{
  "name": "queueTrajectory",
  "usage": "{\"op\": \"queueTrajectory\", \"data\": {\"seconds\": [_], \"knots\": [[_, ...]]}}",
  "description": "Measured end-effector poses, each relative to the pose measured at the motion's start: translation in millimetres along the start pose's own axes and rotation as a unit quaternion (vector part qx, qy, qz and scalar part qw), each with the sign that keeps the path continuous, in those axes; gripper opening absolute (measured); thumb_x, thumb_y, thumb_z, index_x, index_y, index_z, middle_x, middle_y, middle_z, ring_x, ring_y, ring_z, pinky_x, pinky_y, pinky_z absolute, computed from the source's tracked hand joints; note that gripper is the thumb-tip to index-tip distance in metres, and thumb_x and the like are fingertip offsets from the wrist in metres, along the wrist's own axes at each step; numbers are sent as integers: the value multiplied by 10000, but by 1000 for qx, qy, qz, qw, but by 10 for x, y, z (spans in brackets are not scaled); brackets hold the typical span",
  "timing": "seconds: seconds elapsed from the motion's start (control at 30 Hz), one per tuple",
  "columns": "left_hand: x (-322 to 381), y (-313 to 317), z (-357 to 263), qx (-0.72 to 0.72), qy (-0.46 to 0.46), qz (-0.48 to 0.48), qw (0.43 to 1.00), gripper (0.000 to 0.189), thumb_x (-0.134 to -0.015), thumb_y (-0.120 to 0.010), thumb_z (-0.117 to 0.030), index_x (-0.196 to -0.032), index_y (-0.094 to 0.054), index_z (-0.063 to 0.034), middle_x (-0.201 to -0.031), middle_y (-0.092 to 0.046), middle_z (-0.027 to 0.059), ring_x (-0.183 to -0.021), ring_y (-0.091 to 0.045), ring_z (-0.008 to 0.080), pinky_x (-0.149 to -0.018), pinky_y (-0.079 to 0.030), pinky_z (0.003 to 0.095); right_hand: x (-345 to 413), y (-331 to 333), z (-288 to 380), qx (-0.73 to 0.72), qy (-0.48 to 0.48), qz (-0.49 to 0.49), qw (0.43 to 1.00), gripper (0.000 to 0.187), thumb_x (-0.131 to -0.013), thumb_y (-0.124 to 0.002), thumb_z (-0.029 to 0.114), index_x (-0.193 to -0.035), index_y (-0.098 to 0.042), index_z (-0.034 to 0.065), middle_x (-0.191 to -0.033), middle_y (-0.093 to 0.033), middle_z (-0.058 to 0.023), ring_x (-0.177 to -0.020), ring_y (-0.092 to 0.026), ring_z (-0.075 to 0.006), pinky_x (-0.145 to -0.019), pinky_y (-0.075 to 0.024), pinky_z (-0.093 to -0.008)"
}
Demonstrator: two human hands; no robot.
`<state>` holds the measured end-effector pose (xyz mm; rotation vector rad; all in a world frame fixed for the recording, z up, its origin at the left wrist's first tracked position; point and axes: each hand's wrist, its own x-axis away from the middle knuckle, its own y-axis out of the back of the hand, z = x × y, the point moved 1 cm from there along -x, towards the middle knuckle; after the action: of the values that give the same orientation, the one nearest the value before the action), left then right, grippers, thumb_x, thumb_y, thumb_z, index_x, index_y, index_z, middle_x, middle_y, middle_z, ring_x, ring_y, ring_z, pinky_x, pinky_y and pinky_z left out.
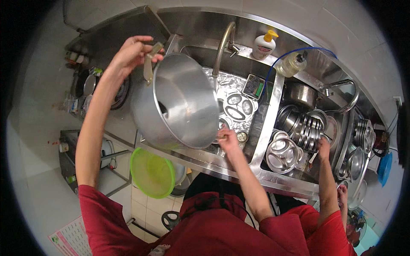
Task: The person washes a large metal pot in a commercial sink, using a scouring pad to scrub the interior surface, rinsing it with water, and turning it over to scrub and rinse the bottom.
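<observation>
A large metal pot is tilted on its side over the left part of the sink, its wide mouth facing right. My left hand is at its upper left side, fingers on a side handle of the pot. Near the lower right of the mouth is my right hand, its fingers curled close to the pot; whether it grips the pot is unclear. Behind the pot, the basin holds compartment trays of steel, a small round tin and a container with a dark scrubber and green sponge.
A curved faucet rises behind the basin, beside a pump bottle and a clear bottle. In the right basin, a co-worker's hand touches stacked steel dishes. A green basin stands below the counter.
</observation>
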<state>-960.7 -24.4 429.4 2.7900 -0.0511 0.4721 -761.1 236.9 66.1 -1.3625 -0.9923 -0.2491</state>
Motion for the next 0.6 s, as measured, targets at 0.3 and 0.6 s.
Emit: {"op": "queueTrajectory", "data": {"seconds": [0.3, 0.6], "knots": [[-86, -258, 490, 59, 3, 2, 998, 466, -863, -455, 30, -1276, -244, 78, -1062, -606, 268, -759, -670, 256, -647, -554, 320, -504, 21, 980, 92, 115, -30, 989, 110, -914, -406, 68, -1003, -471, 58, -624, -389, 75, -493, -387, -41, -642, -430, -287], [288, -586, 188, 26, 8, -26, 999, 422, -937, -528, -234, -1214, -352, 30, -1024, -654, 193, -715, -651, 216, -669, -516, 310, -803, -222, 805, 503, 74, -137, 850, 193, -944, -406, 243, -1036, -558, 170, -776, -568, 49, -709, -537, -65, -690, -445, -313]]}}
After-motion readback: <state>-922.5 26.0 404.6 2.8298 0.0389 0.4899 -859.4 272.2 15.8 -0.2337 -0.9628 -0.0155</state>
